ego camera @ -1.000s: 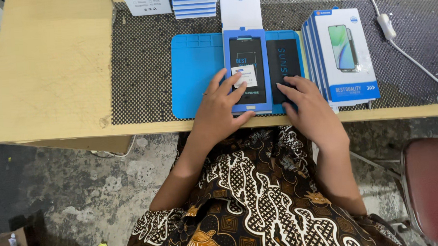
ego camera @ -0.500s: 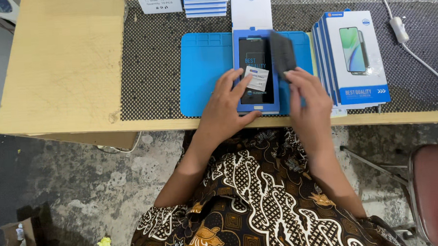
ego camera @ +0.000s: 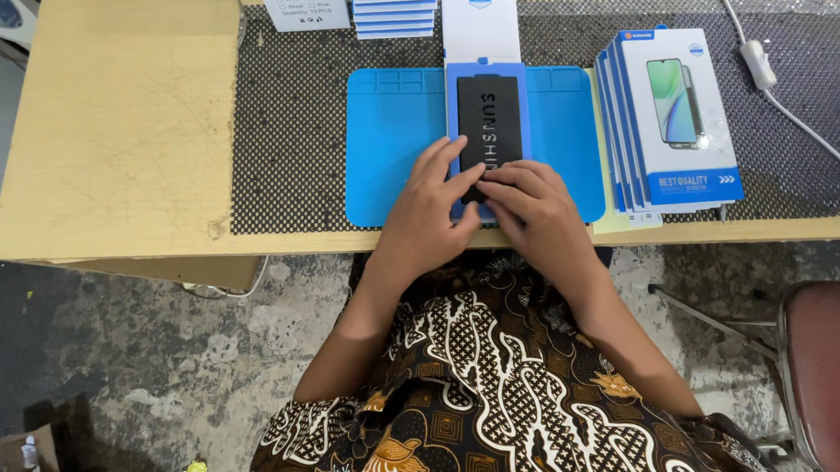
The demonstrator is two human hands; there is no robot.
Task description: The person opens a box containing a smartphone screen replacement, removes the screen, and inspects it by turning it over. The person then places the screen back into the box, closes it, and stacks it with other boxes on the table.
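Black panel lies flat in an open blue box, centre of frame, on a blue mat. Box lid stands folded up behind it. Left hand rests open, fingers spread, tips pressing the panel's lower left edge. Right hand lies flat beside it, fingertips on the panel's lower end, gripping nothing. Step in hand looks like seating the panel into the box. Next move likely calls for even pressure along the edges, then closing the lid. Stack of phone-part boxes stands right of centre, another stack at top, white cable upper right, wooden table.
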